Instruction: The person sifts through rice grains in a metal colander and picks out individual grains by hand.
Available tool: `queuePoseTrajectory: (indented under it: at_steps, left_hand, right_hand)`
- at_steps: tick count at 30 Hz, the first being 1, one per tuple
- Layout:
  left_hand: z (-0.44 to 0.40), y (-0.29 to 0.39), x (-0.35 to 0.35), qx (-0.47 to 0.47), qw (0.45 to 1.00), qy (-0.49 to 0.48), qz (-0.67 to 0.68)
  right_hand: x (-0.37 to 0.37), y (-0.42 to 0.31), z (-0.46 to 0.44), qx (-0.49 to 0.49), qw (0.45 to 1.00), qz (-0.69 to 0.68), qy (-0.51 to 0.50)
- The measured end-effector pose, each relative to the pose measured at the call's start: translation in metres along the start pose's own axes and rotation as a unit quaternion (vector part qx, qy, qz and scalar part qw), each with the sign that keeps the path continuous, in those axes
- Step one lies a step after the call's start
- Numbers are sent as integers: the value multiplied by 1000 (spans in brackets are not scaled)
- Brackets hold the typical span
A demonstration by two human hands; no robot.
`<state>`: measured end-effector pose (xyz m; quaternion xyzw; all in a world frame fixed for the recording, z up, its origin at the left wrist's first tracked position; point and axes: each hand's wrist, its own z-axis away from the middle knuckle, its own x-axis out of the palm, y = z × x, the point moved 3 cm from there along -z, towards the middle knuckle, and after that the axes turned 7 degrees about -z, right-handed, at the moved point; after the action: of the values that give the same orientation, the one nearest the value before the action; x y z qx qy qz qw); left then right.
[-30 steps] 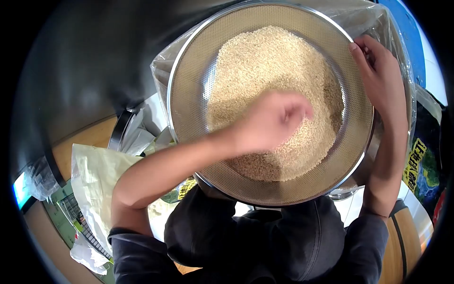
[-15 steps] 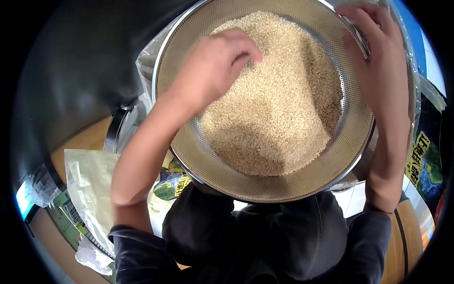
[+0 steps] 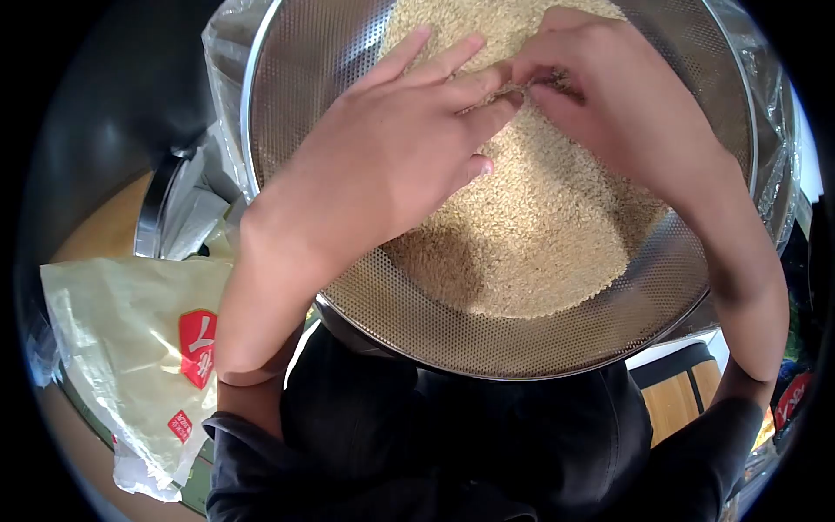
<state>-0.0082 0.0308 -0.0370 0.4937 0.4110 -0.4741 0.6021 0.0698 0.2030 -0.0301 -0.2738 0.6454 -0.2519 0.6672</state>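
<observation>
A wide metal mesh sieve (image 3: pixel 504 348) sits over my lap, holding a heap of pale brown grain (image 3: pixel 531 235) that looks like unpolished rice. Above the heap my left hand (image 3: pixel 396 143) is spread open, palm down, its fingers pointing up and to the right. My right hand (image 3: pixel 600 96) is bent in a pinch at the tip of one left finger. Whatever lies between its thumb and forefinger, if anything, is too small or hidden to make out. Both hands cast shadows on the grain.
Clear plastic sheeting (image 3: pixel 228 65) shows around the sieve's outside. A cream paper-like bag (image 3: pixel 122 331) with red labels stands at the left. My dark trousers (image 3: pixel 487 435) are below the sieve, and a wooden surface (image 3: pixel 670 409) shows at the lower right.
My right hand has left the sieve's right rim and come in over the grain to my left hand. My left fingers have gone from curled to spread. The view has shifted slightly.
</observation>
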Motion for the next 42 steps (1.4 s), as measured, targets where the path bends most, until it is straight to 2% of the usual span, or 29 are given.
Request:
queuePoseTrajectory:
  at_steps: [1,3,7,12,16,22,24,25,26,33,35,36,37,38,39,41,42]
  left_hand:
    - [2,0,2,-3,1000,12,-8]
    - [5,-2,-1,-11,1000,18,-14]
    - [8,0,-7,-27,999,7,-23]
    - [9,2,-9,-33,998,1,-48]
    - [8,3,-10,-36,997,-2,-65]
    - [9,2,-7,-31,996,9,-77]
    - [8,2,-7,-31,996,7,-78]
    - [8,2,-7,-31,996,5,-80]
    - [8,2,-8,-31,996,5,-80]
    - [7,3,-10,-29,997,11,-72]
    - [6,4,-12,-32,997,20,-67]
    - [6,4,-12,-35,998,24,-47]
    - [6,4,-12,-38,998,28,-28]
    - [5,5,-13,-38,998,35,-26]
    - [4,5,-14,-38,999,28,-23]
    - [1,7,-16,-35,999,31,-19]
    - [1,6,-14,-37,999,23,-23]
  right_hand:
    - [-15,-5,-6,37,992,6,-122]
    - [-17,-16,0,75,966,15,-246]
    - [7,-7,-2,19,990,-49,-130]
    - [10,0,-1,61,973,-209,-71]
    - [4,-1,4,130,911,-391,-39]
    - [-14,-21,18,171,790,-588,34]
    - [4,-5,12,140,793,-591,54]
    - [14,8,4,68,955,-286,46]
    - [23,11,1,-13,998,56,32]
    - [27,11,3,-49,989,87,110]
    - [11,8,-1,4,1000,-4,2]
    - [7,10,1,3,1000,1,-1]
    - [2,18,6,55,993,-106,-19]
    - [-2,24,10,108,971,-210,-36]
    - [-10,23,13,108,972,-203,-38]
    - [-26,18,23,193,907,-365,-85]
    - [-31,16,30,195,910,-357,-83]
